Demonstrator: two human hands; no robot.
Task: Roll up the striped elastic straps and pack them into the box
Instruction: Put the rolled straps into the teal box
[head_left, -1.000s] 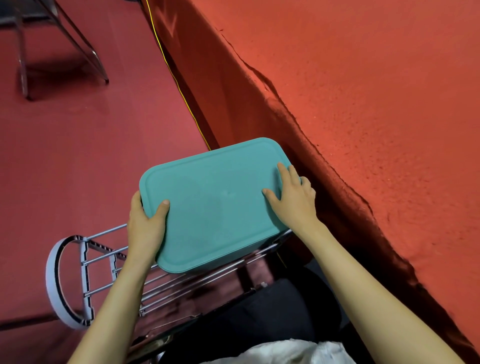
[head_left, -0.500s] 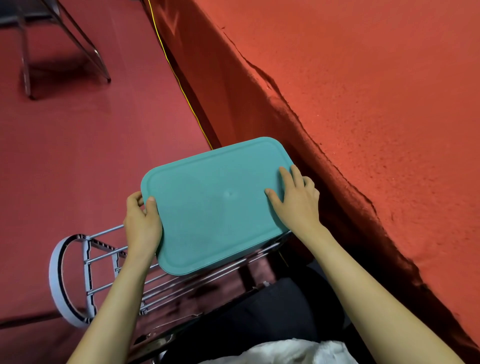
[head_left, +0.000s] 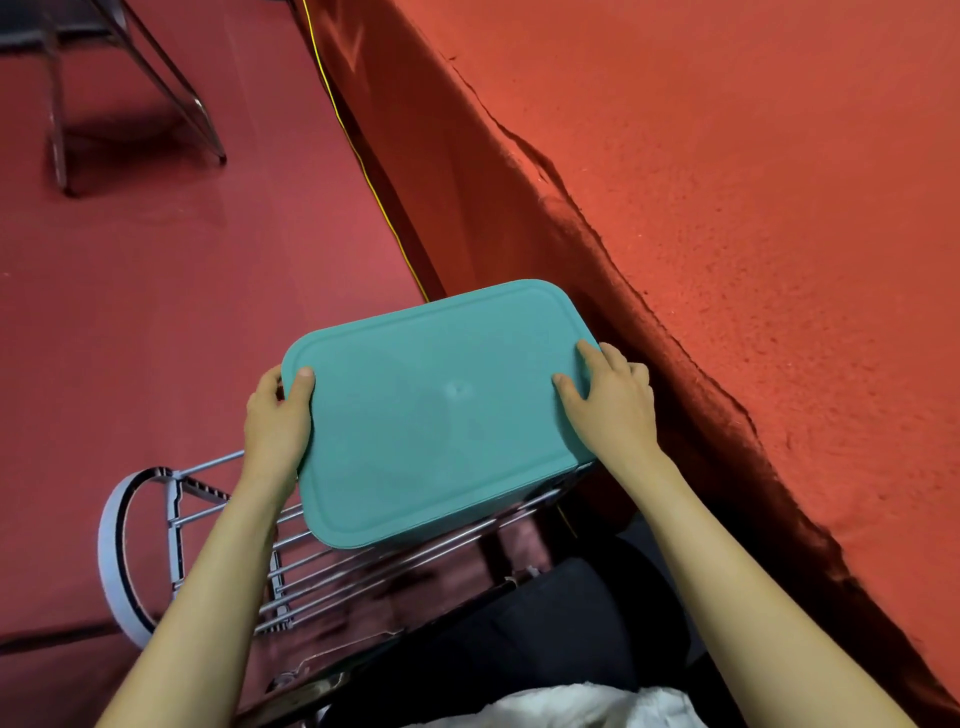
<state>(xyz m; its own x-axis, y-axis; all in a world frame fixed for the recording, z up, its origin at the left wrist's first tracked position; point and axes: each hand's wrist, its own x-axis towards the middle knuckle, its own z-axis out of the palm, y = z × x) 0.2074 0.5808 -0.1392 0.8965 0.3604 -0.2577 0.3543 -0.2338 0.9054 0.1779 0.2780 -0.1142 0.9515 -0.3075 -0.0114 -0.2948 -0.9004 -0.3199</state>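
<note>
A teal box (head_left: 436, 410) with its lid on stands on a wire rack (head_left: 332, 561) beside the red-covered table. My left hand (head_left: 278, 421) grips the box's left edge, thumb on top of the lid and fingers wrapped round the side. My right hand (head_left: 610, 402) holds the right edge, thumb and forefinger lying on the lid, the other fingers curled over the rim. No striped straps are in sight; the closed lid hides the inside of the box.
The red cloth-covered table (head_left: 727, 208) fills the right side, its drape hanging close to the box. A yellow cord (head_left: 363, 166) runs along the red floor. Metal chair legs (head_left: 130, 78) stand at the far left. The rack's rounded white end (head_left: 111, 551) sticks out left.
My left hand slid up the box's left edge, off the lid and then back with the thumb on top. The right hand shifted slightly toward the box's right rim. The box stayed put.
</note>
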